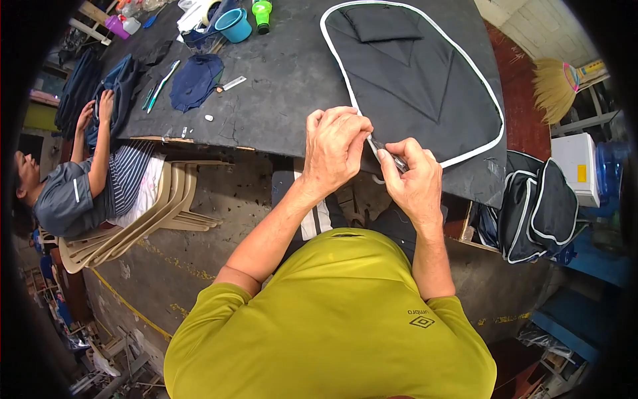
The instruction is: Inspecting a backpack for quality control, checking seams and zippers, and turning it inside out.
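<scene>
A black fabric panel (pixel 425 73) with rounded corners lies on the dark table. White piping (pixel 345 73) runs round its edge, and a folded black flap (pixel 385 24) lies at its far end. My left hand (pixel 337 145) is closed in a pinch at the panel's near left edge, on the white piping. Just right of it, my right hand (pixel 413 174) is closed round a small dark, shiny tool (pixel 399 161), which looks like thread snips and is mostly hidden by the fingers. The tool's tip is close to the piping, beside my left fingertips.
On the table (pixel 279 73) are a blue cup (pixel 233 25), a green bottle (pixel 262 13), dark blue fabric (pixel 196 81) and a toothbrush (pixel 163 86). At left a person (pixel 80 186) on stacked chairs (pixel 156 216) handles a blue bag (pixel 119 93). Black bags (pixel 541 206) stand at right.
</scene>
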{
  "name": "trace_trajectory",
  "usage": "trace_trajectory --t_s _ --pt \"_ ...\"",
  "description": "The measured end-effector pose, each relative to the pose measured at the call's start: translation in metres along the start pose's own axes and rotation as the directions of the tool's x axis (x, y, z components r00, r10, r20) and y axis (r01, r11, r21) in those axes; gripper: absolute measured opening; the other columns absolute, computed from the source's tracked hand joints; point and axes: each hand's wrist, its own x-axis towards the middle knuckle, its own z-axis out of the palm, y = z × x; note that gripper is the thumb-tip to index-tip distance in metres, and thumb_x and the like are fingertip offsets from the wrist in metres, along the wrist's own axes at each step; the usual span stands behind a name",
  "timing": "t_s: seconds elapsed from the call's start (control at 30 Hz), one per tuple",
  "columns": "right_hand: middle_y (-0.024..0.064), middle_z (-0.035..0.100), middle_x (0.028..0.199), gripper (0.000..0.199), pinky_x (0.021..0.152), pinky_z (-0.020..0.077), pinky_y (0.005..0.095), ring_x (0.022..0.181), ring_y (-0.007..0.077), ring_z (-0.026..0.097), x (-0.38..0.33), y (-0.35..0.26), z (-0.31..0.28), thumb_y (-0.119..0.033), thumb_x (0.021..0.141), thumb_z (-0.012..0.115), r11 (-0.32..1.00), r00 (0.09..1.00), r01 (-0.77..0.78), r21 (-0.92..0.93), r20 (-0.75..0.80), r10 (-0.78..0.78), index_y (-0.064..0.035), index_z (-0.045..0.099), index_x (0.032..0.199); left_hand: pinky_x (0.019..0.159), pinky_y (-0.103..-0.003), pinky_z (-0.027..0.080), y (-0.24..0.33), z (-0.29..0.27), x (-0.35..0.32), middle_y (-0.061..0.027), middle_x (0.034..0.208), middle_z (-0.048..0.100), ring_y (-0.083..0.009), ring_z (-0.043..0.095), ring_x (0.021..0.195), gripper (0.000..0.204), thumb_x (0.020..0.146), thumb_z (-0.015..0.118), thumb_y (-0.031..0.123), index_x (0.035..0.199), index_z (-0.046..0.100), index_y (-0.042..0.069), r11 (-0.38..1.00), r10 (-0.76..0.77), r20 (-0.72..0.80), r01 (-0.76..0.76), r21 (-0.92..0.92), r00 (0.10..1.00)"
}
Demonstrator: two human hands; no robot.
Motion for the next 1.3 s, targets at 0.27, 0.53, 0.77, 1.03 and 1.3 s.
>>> trace_trajectory --t_s 0.27,0.53,0.77,1.03,1.3 --pt "0.0027 0.075 0.088 0.017 0.071 0.0529 0.0263 0.079 0.0093 0.066 -0.004 0.000 -0.016 -0.011 0.101 0.083 0.931 0.963 -0.240 0.274 -0.054 0.264 -0.0013 0.074 0.111 0.104 -0.050 0.042 0.005 -0.010 0.001 -0.0015 0.106 0.073 -0.0287 0.068 0.122 0.020 0.089 0.081 0.011 0.106 0.071 0.014 0.992 0.004 0.023 -0.001 -0.129 1.000" --pt "0.0002 0.073 0.095 0.020 0.074 0.0486 0.0201 0.082 0.0030 0.061 -0.022 0.020 -0.045 -0.006 0.103 0.081 0.909 0.959 -0.225 0.352 -0.087 0.271 0.0017 0.071 0.118 0.107 -0.049 0.042 0.026 -0.016 -0.010 0.0008 0.116 0.073 -0.0291 0.066 0.127 0.028 0.080 0.092 0.024 0.104 0.080 0.016 0.984 0.171 0.244 -0.177 0.002 0.954" --pt "0.0010 0.074 0.091 0.023 0.068 0.0484 0.0211 0.078 0.0027 0.062 -0.039 0.022 -0.048 -0.005 0.097 0.086 0.961 0.972 -0.196 0.194 -0.093 0.217 0.0025 0.073 0.115 0.105 -0.047 0.042 0.034 -0.015 -0.003 0.0020 0.100 0.076 -0.0253 0.071 0.118 0.010 0.089 0.085 0.013 0.096 0.079 0.015 0.993 0.005 0.233 0.022 -0.114 0.973" --pt "0.0117 0.079 0.084 0.016 0.109 0.0567 0.0480 0.070 0.0278 0.074 -0.044 0.018 -0.051 -0.005 0.087 0.088 1.000 0.998 0.019 -0.011 -0.066 -0.020 -0.0024 0.076 0.097 0.100 -0.044 0.039 0.045 -0.003 -0.005 0.0019 0.095 0.074 -0.0220 0.070 0.107 0.011 0.092 0.081 0.010 0.100 0.075 0.015 0.993 -0.047 0.167 0.064 -0.099 0.985" --pt "0.0053 0.074 0.074 0.017 0.111 0.0550 0.0527 0.066 0.0260 0.072 -0.043 0.012 -0.045 -0.007 0.086 0.089 0.998 0.998 0.035 -0.047 -0.047 -0.037 -0.0044 0.074 0.093 0.094 -0.043 0.036 0.044 0.004 -0.006 0.0043 0.093 0.073 -0.0180 0.069 0.099 0.013 0.093 0.081 0.010 0.102 0.074 0.015 0.997 -0.013 0.135 0.024 -0.078 0.991"
